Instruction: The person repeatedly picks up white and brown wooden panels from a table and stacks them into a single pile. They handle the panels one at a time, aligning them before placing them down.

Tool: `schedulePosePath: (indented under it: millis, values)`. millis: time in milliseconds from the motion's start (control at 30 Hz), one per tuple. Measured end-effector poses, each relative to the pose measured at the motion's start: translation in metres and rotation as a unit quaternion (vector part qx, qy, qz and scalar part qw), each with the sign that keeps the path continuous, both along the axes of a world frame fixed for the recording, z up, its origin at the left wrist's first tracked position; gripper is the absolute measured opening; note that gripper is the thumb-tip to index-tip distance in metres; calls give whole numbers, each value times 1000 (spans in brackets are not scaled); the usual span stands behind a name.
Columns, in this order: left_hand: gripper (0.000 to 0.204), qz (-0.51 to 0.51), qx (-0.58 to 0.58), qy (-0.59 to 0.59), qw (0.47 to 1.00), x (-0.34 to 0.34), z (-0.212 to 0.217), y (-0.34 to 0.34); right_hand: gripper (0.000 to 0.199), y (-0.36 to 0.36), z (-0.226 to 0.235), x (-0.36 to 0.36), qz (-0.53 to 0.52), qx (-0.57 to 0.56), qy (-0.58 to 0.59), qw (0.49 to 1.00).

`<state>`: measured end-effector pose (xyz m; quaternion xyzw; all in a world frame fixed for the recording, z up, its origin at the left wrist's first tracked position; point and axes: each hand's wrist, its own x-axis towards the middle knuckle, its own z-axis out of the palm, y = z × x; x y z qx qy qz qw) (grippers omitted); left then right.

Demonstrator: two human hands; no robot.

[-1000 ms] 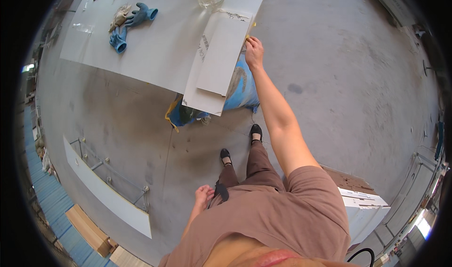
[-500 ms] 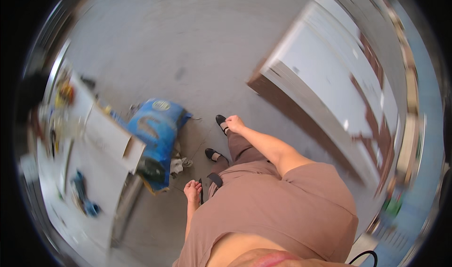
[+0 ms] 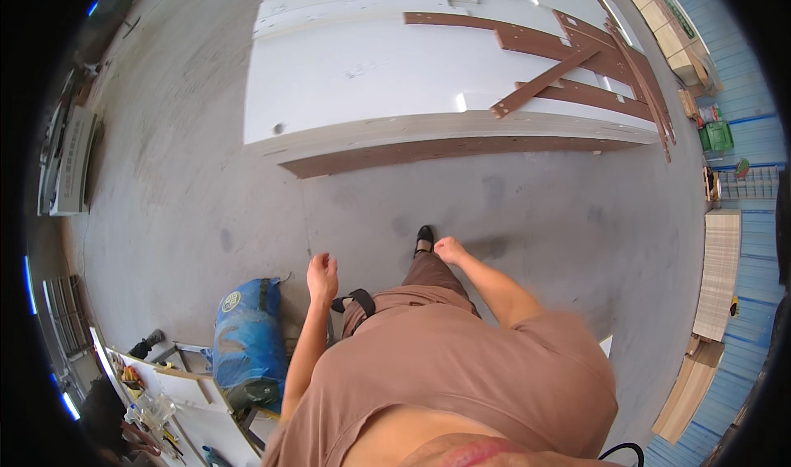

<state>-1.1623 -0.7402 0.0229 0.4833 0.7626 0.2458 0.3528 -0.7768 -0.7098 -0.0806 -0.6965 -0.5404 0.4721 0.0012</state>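
My left hand (image 3: 322, 277) hangs out in front of my left hip, its fingers loosely curled and a little apart, with nothing seen in it. Ahead of my right leg, my right hand (image 3: 449, 250) is closed in a loose fist, and no object shows in it. Neither hand touches anything that I can see. Farther ahead lies a large stack of white panels (image 3: 346, 72). On top of it are brown strips (image 3: 545, 82) with holes, some crossing each other. To the left of my left arm stands a full blue sack (image 3: 247, 331).
A white worktable (image 3: 194, 397) with tools and small items stands at the lower left. Wood-coloured board stacks (image 3: 718, 273) line the blue wall (image 3: 756, 290) on the right, near a green container (image 3: 718, 136). Grey floor (image 3: 177, 179) lies between.
My view has swung to the right: the panel stack now spans the area ahead, and the sack and worktable sit lower left. My left hand has come up and forward; my legs have stepped.
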Motion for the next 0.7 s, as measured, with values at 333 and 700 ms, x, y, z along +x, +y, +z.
schedulePosePath:
  millis: [333, 700]
  values:
    - [38, -320, 78, 83, 941, 313, 51, 243, 22, 58, -1, 235, -191, 14, -44, 980]
    - [61, -399, 110, 127, 902, 475, 27, 400, 22, 182, 30, 303, -300, 133, 58, 943]
